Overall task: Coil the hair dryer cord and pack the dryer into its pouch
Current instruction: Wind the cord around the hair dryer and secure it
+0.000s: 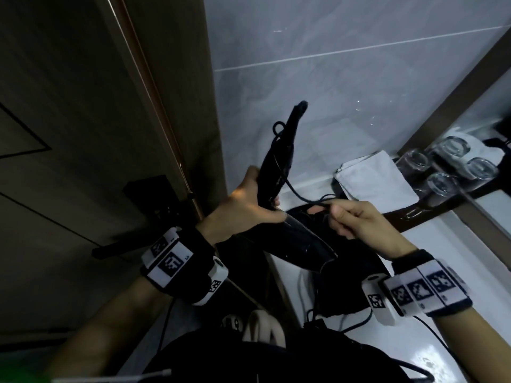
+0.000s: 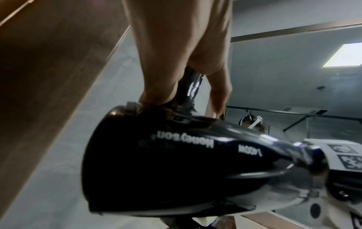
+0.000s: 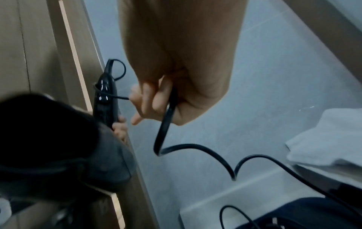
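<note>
My left hand grips the glossy black plastic hair dryer above the white counter edge; my right hand pinches its thin black cord. I should wind even, tight turns around the handle.

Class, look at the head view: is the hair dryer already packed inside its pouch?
No: the left hand grips the hair dryer in the air while the right hand pinches its cord.

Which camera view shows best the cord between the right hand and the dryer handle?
The right wrist view: the cord runs clearly from the right hand. The head view shows it thin and small; the left wrist view does not show it.
</note>
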### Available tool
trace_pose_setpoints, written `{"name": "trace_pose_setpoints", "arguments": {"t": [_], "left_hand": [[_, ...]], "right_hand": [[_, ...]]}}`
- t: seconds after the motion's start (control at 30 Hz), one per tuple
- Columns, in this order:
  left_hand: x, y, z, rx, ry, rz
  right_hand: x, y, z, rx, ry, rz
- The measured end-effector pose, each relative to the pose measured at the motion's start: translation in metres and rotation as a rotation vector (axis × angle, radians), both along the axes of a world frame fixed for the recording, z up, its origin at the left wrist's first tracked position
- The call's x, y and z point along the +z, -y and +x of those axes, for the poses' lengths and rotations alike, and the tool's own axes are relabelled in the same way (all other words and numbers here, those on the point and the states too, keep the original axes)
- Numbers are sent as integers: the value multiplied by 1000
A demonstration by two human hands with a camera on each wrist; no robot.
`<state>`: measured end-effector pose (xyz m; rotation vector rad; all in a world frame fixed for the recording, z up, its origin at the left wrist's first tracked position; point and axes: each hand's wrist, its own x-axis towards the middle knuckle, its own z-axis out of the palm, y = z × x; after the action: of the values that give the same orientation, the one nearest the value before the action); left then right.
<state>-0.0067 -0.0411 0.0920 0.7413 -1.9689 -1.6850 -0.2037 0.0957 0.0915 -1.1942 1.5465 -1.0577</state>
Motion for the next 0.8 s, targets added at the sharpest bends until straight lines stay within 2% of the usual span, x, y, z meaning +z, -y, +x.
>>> {"name": "trace_pose_setpoints", "arguments": {"t": [0.1, 0.17, 0.27, 0.33, 0.4, 0.47, 0.57, 0.6, 0.63, 0.7, 0.8], "left_hand": [[9, -11, -7, -48, -113, 50], [13, -17, -11, -13, -148, 77], [16, -15, -9, -13, -168, 81], [18, -9, -3, -100, -138, 19], [18, -6, 1, -136, -81, -31], [15, -6, 5, -133, 20, -90], [11, -6, 5, -275, 249, -315], [10, -6, 5, -311, 308, -401], [8, -6, 5, -333, 353, -500], [3, -7, 4, -373, 420, -723], [-6, -13, 0, -426, 558, -1005]], "right_hand": [[-6, 17, 13, -25, -70, -2], [-9, 29, 18, -66, -106, 13], [-17, 41, 14, -267, -79, -26], [-22, 43, 7, -366, 7, -69], [-25, 43, 2, -350, 62, -76], [-21, 44, -2, -339, -29, -64], [-5, 43, -15, -323, -488, 40], [2, 43, -18, -330, -589, 65], [9, 44, -19, -339, -598, 77], [26, 43, -17, -305, -482, 64], [51, 38, -2, -164, -367, -15]]}}
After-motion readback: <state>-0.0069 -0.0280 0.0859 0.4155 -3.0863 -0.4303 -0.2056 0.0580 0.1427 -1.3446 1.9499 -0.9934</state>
